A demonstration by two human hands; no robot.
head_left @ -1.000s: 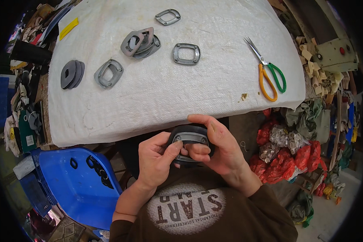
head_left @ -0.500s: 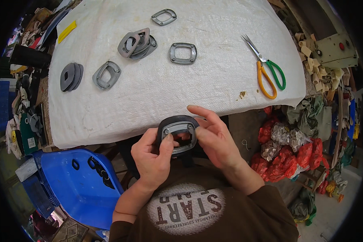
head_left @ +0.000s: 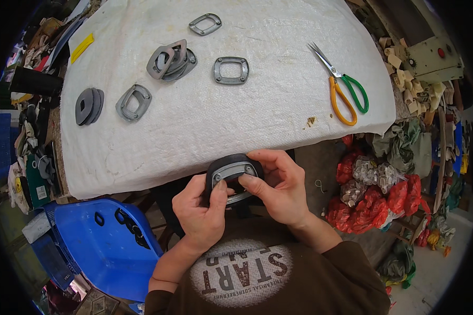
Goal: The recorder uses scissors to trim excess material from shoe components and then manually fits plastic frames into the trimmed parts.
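Just beyond the table's near edge, in front of my body, both hands grip a rounded-square grey metal frame with a thick black rim point(head_left: 232, 169). My left hand point(head_left: 199, 207) is closed on its left side, with the thumb lying on the grey face. My right hand point(head_left: 281, 191) pinches its right side, the thumb over the opening and the index finger along the top edge. The fingers behind the frame are hidden. On the white-covered table point(head_left: 194, 131) lie similar loose grey frames, one point(head_left: 231, 81) nearest beyond my hands.
Scissors point(head_left: 337, 75) with orange and green handles lie at the table's right. A pile of grey frames point(head_left: 181, 69), grey flat pads point(head_left: 84, 107) and a yellow strip point(head_left: 81, 48) are farther left. A blue tub point(head_left: 89, 231) stands lower left, red bags point(head_left: 362, 210) lower right.
My right thumb has moved left and down over the frame's opening, and my right index finger has come down onto its top edge. The view has shifted slightly.
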